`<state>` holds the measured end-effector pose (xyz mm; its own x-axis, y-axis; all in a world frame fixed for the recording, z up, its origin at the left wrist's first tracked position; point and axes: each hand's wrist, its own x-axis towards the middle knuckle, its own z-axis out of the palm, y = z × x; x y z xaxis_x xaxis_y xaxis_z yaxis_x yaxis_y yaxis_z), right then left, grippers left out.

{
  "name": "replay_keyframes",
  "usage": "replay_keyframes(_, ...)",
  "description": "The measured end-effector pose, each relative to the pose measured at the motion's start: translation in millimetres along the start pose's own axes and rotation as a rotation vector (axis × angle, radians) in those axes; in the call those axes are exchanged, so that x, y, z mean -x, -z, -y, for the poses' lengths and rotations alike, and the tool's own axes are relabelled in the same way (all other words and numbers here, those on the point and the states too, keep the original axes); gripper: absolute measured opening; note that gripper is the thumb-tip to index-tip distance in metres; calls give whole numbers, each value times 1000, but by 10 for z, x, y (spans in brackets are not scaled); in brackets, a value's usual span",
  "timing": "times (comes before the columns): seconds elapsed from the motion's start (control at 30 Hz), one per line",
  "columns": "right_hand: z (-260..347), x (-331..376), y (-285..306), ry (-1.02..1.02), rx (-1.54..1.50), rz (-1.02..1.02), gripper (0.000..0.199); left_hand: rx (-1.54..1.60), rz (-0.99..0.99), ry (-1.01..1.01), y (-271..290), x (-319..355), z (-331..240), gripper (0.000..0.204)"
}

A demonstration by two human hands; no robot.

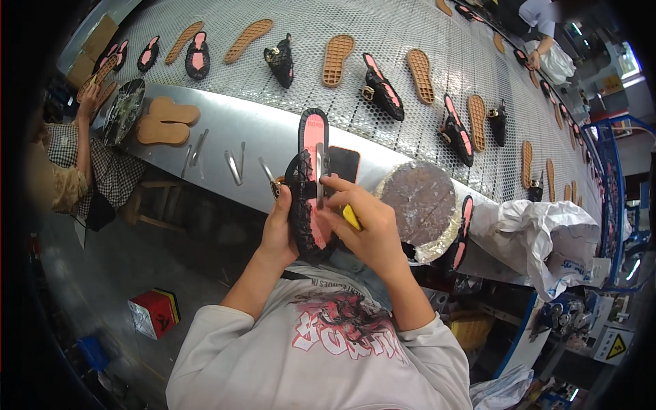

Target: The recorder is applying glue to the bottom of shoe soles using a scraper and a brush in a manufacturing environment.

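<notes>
My left hand (276, 229) is closed around the side of a black woven slipper (301, 195) with a pink insole, a gold buckle at its left. It is held upright above the bench edge. My right hand (365, 222) pinches a narrow shiny metal strip (320, 171), which lies along the insole. A small yellow piece (352, 216) shows between the fingers of the same hand; its kind is unclear. Behind the slipper lies a dark flat phone-like slab (344, 164) with an orange edge.
Several metal strips (234, 167) and tan soles (167, 121) lie on the steel bench (225, 116). A round plastic-wrapped pad (420, 205) is at right, beside a white sack (533, 232). Slippers and brown soles (338, 60) cover the mesh conveyor (307, 27). Co-workers' hands (89, 99) work at far left and far right.
</notes>
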<state>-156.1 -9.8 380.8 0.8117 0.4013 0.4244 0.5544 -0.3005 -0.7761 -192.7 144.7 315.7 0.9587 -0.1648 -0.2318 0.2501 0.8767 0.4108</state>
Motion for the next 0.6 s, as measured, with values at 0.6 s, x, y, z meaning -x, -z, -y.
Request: replay_keyframes(0.6,-56,452,508,-74,150,-132,33,-119,104,261,-257,-43,259,53)
